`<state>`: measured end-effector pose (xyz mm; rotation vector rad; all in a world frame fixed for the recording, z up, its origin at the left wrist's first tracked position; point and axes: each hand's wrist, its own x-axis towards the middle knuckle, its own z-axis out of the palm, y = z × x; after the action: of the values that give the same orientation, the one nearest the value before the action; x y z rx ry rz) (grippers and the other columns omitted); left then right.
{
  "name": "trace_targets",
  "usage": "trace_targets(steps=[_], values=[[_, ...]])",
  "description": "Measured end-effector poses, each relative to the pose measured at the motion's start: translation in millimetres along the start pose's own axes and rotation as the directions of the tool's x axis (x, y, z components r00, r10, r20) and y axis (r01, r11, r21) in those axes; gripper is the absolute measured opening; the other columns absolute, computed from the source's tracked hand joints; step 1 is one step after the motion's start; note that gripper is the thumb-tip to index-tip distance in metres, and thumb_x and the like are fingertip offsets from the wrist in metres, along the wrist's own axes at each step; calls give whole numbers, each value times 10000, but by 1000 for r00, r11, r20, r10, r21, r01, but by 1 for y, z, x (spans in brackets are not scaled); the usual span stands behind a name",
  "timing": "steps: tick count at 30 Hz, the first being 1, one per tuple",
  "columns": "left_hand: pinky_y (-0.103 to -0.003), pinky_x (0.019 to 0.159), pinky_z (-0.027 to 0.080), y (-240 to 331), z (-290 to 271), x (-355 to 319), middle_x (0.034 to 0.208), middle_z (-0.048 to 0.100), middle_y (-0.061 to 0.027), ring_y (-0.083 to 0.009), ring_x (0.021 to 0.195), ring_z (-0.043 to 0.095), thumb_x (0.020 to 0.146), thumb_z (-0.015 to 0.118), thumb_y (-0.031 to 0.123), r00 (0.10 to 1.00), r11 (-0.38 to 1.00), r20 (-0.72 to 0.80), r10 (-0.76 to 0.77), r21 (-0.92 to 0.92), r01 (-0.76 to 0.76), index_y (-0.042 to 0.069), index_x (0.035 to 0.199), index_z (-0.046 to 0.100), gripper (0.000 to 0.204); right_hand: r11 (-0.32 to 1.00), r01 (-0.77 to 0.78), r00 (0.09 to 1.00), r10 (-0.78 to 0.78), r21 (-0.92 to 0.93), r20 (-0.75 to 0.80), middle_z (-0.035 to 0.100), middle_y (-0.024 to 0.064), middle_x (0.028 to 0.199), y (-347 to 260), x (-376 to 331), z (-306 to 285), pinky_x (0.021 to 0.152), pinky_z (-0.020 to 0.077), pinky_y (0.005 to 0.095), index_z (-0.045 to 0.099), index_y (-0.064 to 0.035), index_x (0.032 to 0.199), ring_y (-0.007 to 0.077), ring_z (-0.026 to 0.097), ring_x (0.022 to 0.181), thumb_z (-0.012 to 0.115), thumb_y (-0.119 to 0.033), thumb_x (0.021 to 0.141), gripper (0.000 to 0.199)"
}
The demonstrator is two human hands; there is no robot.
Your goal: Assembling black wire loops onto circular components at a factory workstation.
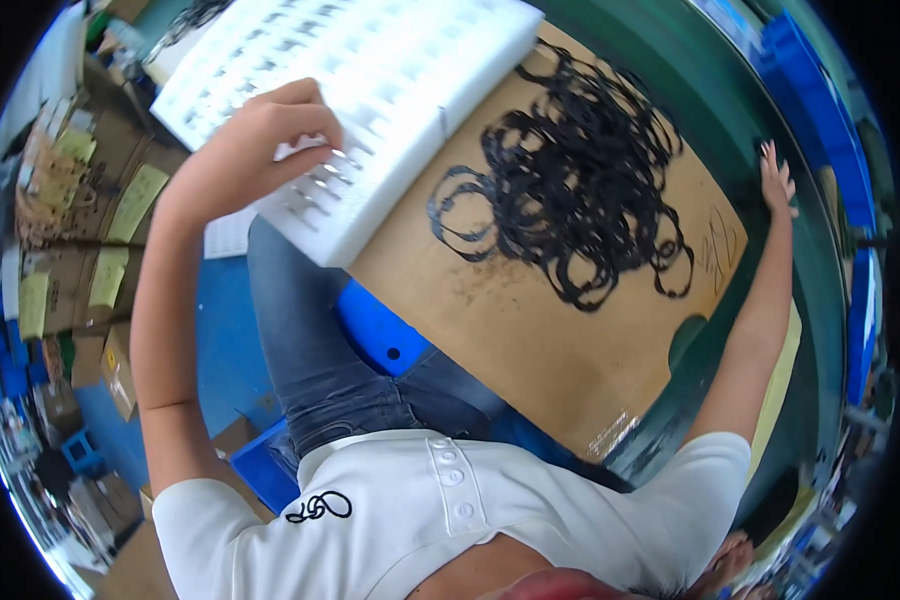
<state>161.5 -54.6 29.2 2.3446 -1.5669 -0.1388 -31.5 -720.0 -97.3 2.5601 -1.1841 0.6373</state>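
left hand (255,150) fingers curled, pinching white foam tray (370,90) edge underneath | right hand (776,180) fingers spread flat, black rings (570,190) well apart

Foam tray (370,70): far end cut off by the upper edge; part of the near rows covered by the left hand (255,145). Small metal parts in the tray's pockets too small to be identified. Left fingertips curled under, hidden against the foam; contact with a part cannot be told.

Right hand (776,180): small at the rim, fingers blurred; what is touched cannot be made out.

Cardboard sheet (530,330): upper left corner hidden under the tray. Single loops in the black tangle (570,190) cannot be separated.

Boxes (80,280) at left: contents blurred.
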Motion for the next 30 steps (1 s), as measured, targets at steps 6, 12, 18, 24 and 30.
trace_targets(steps=[6, 12, 18, 24, 30], values=[[-197, 548, 419, 19, -21, 0, 646, 576, -50, -132, 525, 508, 764, 613, 44, 994, 985, 6, -106, -138, 105, 36, 799, 607, 36, 960, -115, 975, 158, 256, -157, 260, 148, 1386, -20, -27, -63, 893, 218, 680, 290, -428, 1325, 428, 269, 1210, 306, -538, 876, 463], [-189, 577, 453, 20, 0, -8, 678, 608, -79, -139, 570, 570, 794, 611, 71, 958, 738, -181, -223, -674, 45, 2, 820, 599, 75, 740, 83, 972, -207, 668, 109, 644, 32, 768, -151, -152, -181, 639, 444, 267, 660, -91, 954, 171, 574, 678, 558, -293, 817, 265], [-223, 620, 507, 25, -2, -18, 737, 636, -118, -176, 649, 626, 812, 606, 88, 880, 797, -345, -325, -601, 58, -20, 946, 576, 174, 702, -62, 912, -249, 709, 327, 579, 31, 617, -210, -200, -193, 533, 409, 251, 645, -26, 802, 134, 491, 524, 639, -214, 756, 194], [-261, 636, 542, 71, 8, -17, 810, 650, -154, -209, 702, 648, 821, 581, 70, 838, 697, -461, -293, -703, -143, -25, 1146, 501, 348, 588, -210, 899, -198, 781, 391, 554, 23, 615, -211, -211, -193, 517, 393, 223, 611, -19, 745, 114, 478, 519, 653, -135, 748, 123], [-243, 644, 539, 107, 61, 5, 830, 632, -181, -235, 724, 650, 824, 544, 28, 969, 188, -67, -239, -982, -21, -83, 1125, 483, 328, 124, -443, 863, -209, 888, 460, 558, 41, 670, -202, -229, -223, 502, 380, 176, 579, -28, 774, 96, 481, 528, 629, -86, 775, 76]])
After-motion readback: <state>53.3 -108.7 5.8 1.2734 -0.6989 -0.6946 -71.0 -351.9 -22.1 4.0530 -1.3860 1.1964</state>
